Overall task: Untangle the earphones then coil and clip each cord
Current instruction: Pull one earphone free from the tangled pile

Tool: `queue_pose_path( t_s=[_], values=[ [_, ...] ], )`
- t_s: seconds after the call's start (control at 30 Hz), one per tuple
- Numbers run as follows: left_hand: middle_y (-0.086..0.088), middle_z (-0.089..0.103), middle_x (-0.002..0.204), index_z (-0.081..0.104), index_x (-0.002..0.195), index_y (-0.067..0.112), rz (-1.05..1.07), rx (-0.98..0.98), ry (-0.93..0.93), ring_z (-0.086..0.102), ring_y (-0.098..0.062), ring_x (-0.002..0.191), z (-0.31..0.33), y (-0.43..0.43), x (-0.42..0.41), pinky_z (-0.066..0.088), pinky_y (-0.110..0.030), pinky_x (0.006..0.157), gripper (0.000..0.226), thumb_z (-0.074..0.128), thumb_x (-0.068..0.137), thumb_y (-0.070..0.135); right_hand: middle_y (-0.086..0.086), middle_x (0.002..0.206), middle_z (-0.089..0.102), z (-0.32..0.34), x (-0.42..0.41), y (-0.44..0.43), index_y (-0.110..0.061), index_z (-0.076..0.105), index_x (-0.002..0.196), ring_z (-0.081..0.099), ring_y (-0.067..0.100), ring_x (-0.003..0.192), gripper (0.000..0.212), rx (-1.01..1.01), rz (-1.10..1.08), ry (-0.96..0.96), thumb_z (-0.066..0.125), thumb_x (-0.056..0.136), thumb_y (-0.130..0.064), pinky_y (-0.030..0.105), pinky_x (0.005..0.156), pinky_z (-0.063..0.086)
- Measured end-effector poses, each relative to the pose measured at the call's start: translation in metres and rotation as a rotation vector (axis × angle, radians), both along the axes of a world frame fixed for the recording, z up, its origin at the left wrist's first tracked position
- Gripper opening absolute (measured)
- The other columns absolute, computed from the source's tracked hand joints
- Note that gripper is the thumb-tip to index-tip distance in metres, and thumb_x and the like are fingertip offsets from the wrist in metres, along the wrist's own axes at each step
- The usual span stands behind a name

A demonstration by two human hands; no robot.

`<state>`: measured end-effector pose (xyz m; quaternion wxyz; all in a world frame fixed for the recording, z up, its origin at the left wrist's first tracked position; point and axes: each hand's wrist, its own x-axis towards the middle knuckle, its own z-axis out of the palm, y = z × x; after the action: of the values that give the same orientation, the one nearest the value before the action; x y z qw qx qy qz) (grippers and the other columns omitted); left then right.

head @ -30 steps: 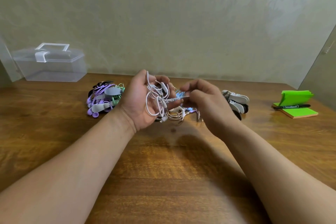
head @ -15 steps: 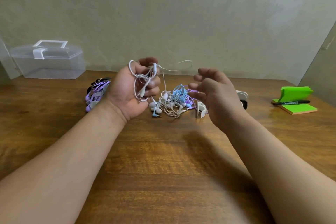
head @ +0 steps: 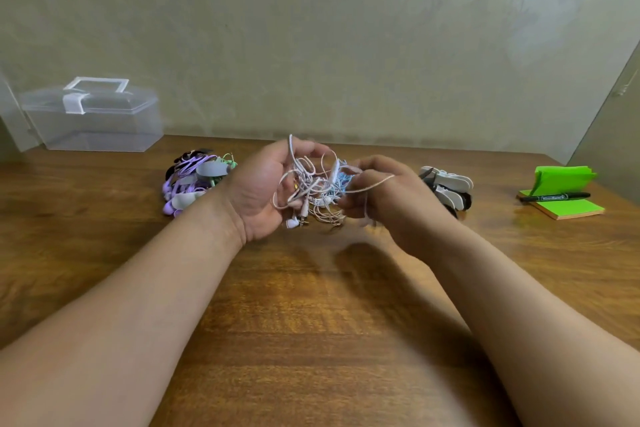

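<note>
Mid-task, by the look of it. The left hand (head: 263, 191) holds the tangle (head: 317, 184) of white, pinkish & blue earphone cords just above the bench (head: 311, 322), mid-width and nearer the far edge than the near one. Its grip is curled round a bunch of white loops, w/ an earbud & a plug dangling below the palm. The right hand (head: 394, 201) is just beside it, grip narrow, pinching one pale strand (head: 372, 185) that runs out of the tangle & lies across its fingers. Prob the step in hand is teasing that one cord free.

Done, I'd judge: a purple pile (head: 188, 180) of cords w/ grey clips on them lies toward the far-left part of the bench, a bit of green mixed in. It looks coiled & clipped, tho too small to count sets.

Left to do: the tangle in hand is all knotted, 2–3 colours in it, none coiled. Spare clips (head: 448, 185), white & black, sit near the far edge, to the right of the hands. So approx partway: finish untangling, then coil + clip each cord.

Also on the bench: a clear lidded box (head: 93, 114) at the far-left corner, and a green notepad (head: 571, 210) w/ a marker (head: 554, 198) near the right edge.
</note>
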<state>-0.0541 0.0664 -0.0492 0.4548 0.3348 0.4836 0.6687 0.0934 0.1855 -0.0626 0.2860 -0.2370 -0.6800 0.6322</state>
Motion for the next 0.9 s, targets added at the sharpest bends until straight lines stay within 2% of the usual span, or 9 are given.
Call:
queue_pose_path(
  t_s=[0.07, 0.17, 0.37, 0.43, 0.5, 0.6, 0.67, 0.77, 0.9],
  values=[
    [-0.009, 0.069, 0.084, 0.069, 0.105, 0.010, 0.012, -0.025, 0.001, 0.060, -0.023, 0.074, 0.002, -0.002, 0.001, 0.034, -0.031, 0.059, 0.037, 0.061, 0.090, 0.043, 0.010, 0.076, 0.067, 0.005, 0.000, 0.004, -0.006, 0.066, 0.114, 0.071, 0.025, 0.067, 0.020, -0.129, -0.053, 0.071, 0.052, 0.100, -0.002, 0.038, 0.066, 0.057],
    [-0.013, 0.067, 0.082, 0.066, 0.112, 0.007, 0.033, -0.042, -0.095, 0.063, -0.024, 0.066, 0.005, -0.005, 0.005, 0.046, -0.025, 0.052, 0.049, 0.052, 0.098, 0.052, 0.007, 0.075, 0.069, 0.007, 0.005, 0.005, -0.012, 0.067, 0.106, 0.064, 0.024, 0.062, 0.019, -0.038, 0.018, -0.011, 0.057, 0.095, -0.001, 0.028, 0.049, 0.044],
    [-0.026, 0.063, 0.116, 0.059, 0.123, 0.003, -0.006, 0.021, -0.308, 0.070, -0.032, 0.079, 0.009, -0.009, 0.005, 0.049, -0.025, 0.050, 0.052, 0.043, 0.104, 0.049, 0.013, 0.085, 0.058, 0.007, 0.009, 0.001, -0.010, 0.061, 0.106, 0.046, 0.015, 0.058, 0.020, 0.101, 0.301, -0.120, 0.062, 0.090, 0.000, 0.024, 0.046, 0.031],
    [-0.029, 0.066, 0.119, 0.055, 0.128, 0.002, -0.032, 0.041, -0.329, 0.072, -0.040, 0.092, 0.009, -0.009, 0.004, 0.060, -0.036, 0.064, 0.054, 0.042, 0.104, 0.049, 0.013, 0.094, 0.062, 0.007, 0.012, 0.004, -0.013, 0.063, 0.113, 0.056, 0.016, 0.068, 0.033, 0.137, 0.360, -0.146, 0.067, 0.081, -0.006, 0.026, 0.054, 0.042],
    [-0.033, 0.064, 0.127, 0.053, 0.132, 0.001, -0.062, 0.080, -0.357, 0.069, -0.047, 0.105, 0.009, -0.010, 0.005, 0.061, -0.047, 0.084, 0.056, 0.041, 0.104, 0.049, 0.008, 0.116, 0.070, 0.006, 0.014, 0.007, -0.016, 0.060, 0.132, 0.070, 0.020, 0.093, 0.057, 0.156, 0.332, -0.116, 0.066, 0.075, -0.011, 0.036, 0.076, 0.056],
    [-0.039, 0.060, 0.132, 0.049, 0.139, -0.001, -0.082, 0.120, -0.420, 0.064, -0.053, 0.118, 0.009, -0.010, 0.005, 0.056, -0.058, 0.093, 0.061, 0.041, 0.104, 0.048, -0.001, 0.138, 0.064, 0.008, 0.014, 0.010, -0.025, 0.039, 0.157, 0.067, 0.014, 0.121, 0.083, 0.240, 0.220, -0.053, 0.066, 0.078, -0.024, 0.038, 0.103, 0.051],
    [-0.038, 0.061, 0.131, 0.049, 0.140, -0.002, -0.087, 0.131, -0.418, 0.063, -0.053, 0.119, 0.010, -0.011, 0.005, 0.054, -0.059, 0.095, 0.062, 0.040, 0.104, 0.049, -0.007, 0.142, 0.062, 0.009, 0.014, 0.009, -0.033, 0.039, 0.157, 0.061, 0.009, 0.129, 0.076, 0.261, 0.203, 0.000, 0.065, 0.085, -0.041, 0.039, 0.112, 0.044],
    [-0.038, 0.060, 0.132, 0.049, 0.138, 0.001, -0.116, 0.138, -0.379, 0.062, -0.054, 0.119, 0.012, -0.013, 0.005, 0.052, -0.056, 0.096, 0.066, 0.037, 0.103, 0.056, -0.008, 0.134, 0.069, 0.010, 0.012, 0.006, -0.031, 0.061, 0.142, 0.061, 0.010, 0.130, 0.061, 0.208, 0.142, 0.102, 0.052, 0.092, -0.066, 0.046, 0.116, 0.041],
    [-0.037, 0.062, 0.130, 0.046, 0.143, -0.002, -0.134, 0.096, -0.285, 0.063, -0.054, 0.118, 0.012, -0.015, 0.003, 0.058, -0.054, 0.091, 0.082, 0.034, 0.101, 0.067, 0.006, 0.115, 0.075, 0.012, 0.011, 0.006, -0.018, 0.070, 0.123, 0.072, 0.026, 0.111, 0.040, 0.113, 0.076, 0.141, 0.053, 0.100, -0.045, 0.057, 0.108, 0.050]
  ],
)
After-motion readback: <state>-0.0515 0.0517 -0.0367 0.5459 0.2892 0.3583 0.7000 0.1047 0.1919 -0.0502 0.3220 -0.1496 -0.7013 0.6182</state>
